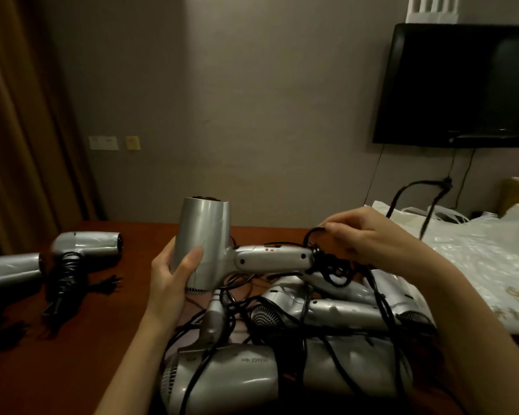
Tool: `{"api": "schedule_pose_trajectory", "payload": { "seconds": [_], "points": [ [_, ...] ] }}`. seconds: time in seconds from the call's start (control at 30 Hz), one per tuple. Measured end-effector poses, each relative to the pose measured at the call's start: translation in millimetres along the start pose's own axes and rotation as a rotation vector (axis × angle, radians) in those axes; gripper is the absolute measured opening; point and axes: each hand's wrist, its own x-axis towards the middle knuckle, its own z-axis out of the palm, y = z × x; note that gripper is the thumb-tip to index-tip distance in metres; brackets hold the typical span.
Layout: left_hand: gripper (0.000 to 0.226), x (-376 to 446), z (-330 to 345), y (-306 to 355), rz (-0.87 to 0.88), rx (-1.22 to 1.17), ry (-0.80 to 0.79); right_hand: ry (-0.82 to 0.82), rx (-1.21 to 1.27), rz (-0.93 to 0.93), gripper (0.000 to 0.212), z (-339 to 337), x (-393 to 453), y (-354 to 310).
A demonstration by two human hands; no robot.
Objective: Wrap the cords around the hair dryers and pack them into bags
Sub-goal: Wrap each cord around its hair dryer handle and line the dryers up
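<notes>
Clearly mid-wrap: left hand (pixel 174 274) curled round the barrel of the silver hair dryer (pixel 222 253) at frame centre, right hand (pixel 369 238) pinching its black cord (pixel 330 265) just off the handle end. Next, probably another loop drawn onto the handle, clear of the tangled pile (pixel 297 339) below. Open table (pixel 102 339) lower left; bags (pixel 477 256) right.

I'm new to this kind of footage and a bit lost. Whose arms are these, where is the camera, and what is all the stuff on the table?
There is no machine here: a person wears a camera on the head, looking down at their own hands. The left hand grips the barrel of a silver hair dryer. The right hand pinches its black cord near the handle's end. On the brown table below lies a pile of dryers with tangled cords. At the left lies a wrapped dryer, with another partly in view. White plastic bags lie at the right.
</notes>
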Motion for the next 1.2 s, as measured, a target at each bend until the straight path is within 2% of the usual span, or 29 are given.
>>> {"api": "schedule_pose_trajectory", "payload": {
  "seconds": [0.2, 0.37, 0.43, 0.53, 0.63, 0.83, 1.03, 1.1, 1.17, 1.2],
  "points": [
    [0.047, -2, 1, 0, 0.088, 0.008, 0.145, -0.141, 0.164, -0.025, 0.038, 11, -3, -12],
    [0.047, -2, 1, -4, 0.089, 0.030, 0.231, -0.313, 0.182, 0.072, 0.041, 22, -2, -10],
    [0.047, -1, 1, -5, 0.075, 0.015, 0.272, -0.322, 0.147, 0.092, 0.037, 21, -2, -8],
    [0.040, 0, -1, -7, 0.038, -0.031, 0.329, -0.290, 0.025, -0.002, 0.035, 23, -1, -4],
    [0.047, 2, -3, -9, 0.014, -0.052, 0.341, -0.271, -0.013, -0.076, 0.040, 27, 1, -5],
    [0.048, 0, 3, -6, 0.031, -0.055, 0.299, -0.278, -0.106, -0.074, 0.047, 38, 5, 8],
    [0.053, 0, 5, -6, -0.030, -0.108, 0.248, -0.284, -0.277, -0.003, 0.040, 53, 11, 9],
    [0.070, 1, 2, -7, -0.103, -0.187, 0.235, -0.256, -0.294, 0.011, 0.022, 48, 13, 12],
    [0.097, 3, 1, -8, -0.172, -0.254, 0.180, -0.224, -0.261, 0.062, 0.015, 41, 15, 18],
    [0.104, 3, 1, -8, -0.195, -0.279, 0.143, -0.215, -0.235, 0.076, 0.013, 38, 15, 21]
  ]
}}
